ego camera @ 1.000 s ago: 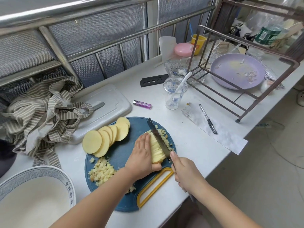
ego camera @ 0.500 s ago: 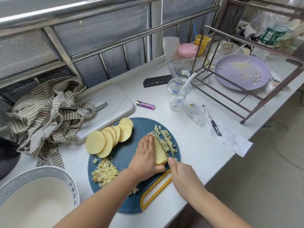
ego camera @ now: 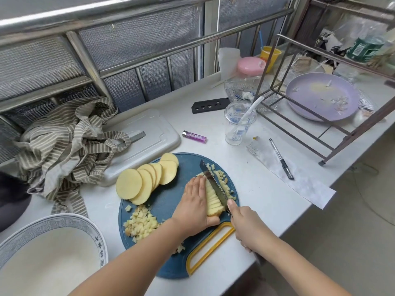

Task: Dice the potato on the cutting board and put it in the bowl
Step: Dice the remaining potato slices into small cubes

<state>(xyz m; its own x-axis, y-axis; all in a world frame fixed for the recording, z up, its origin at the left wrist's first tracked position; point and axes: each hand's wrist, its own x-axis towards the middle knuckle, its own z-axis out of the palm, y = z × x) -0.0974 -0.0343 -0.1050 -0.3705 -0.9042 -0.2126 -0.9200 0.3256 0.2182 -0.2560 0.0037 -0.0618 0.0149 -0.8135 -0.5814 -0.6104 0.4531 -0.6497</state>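
A round blue cutting board (ego camera: 171,195) with a yellow handle lies on the white counter. My left hand (ego camera: 195,207) presses down on a stack of potato strips (ego camera: 213,199) in the board's middle. My right hand (ego camera: 249,228) grips the handle of a knife (ego camera: 213,182), its blade against the right side of the stack. Fresh dice (ego camera: 223,179) lie to the right of the blade, and a pile of dice (ego camera: 142,223) sits at the board's left. Round potato slices (ego camera: 147,180) fan across the board's far left. A large white bowl (ego camera: 85,227) with a blue rim stands at bottom left.
A striped cloth (ego camera: 64,146) and grey tray lid (ego camera: 149,135) lie behind the board. A purple lighter (ego camera: 194,137), plastic cup (ego camera: 239,123), pen (ego camera: 281,159) on a paper strip, metal rack (ego camera: 320,116) and lilac plate (ego camera: 320,97) sit to the right. The counter edge runs close on the right.
The knife blade has risen and dropped again against the potato stack, further left into it. More dice lie to the blade's right. My left hand stays on the stack.
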